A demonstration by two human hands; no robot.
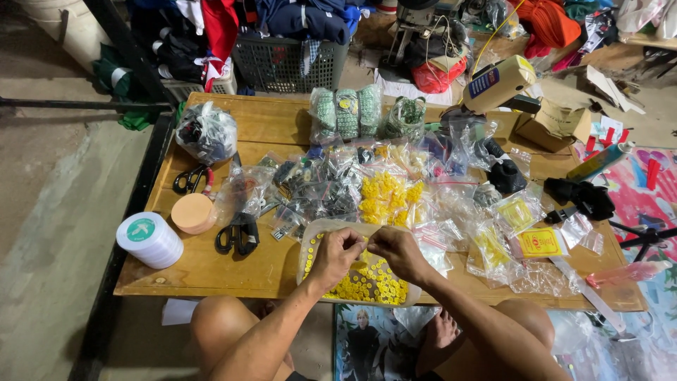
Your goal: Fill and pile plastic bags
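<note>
Here, a low wooden table [211,264] is carrying heaped clear packets. At its six o'clock edge a clear bag of yellow buttons [367,281] is lying flat. Left hand [337,252] and right hand [395,250] are meeting over the bag, fingertips pinching its mouth. Judged best: keeping the mouth level. Black scissors [238,233] are resting at nine o'clock.

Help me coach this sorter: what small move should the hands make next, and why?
Probably part the fingertips and drop the piece into the tray: the left hand and right hand meet, pinching something small directly above the yellow buttons lying there.
</note>
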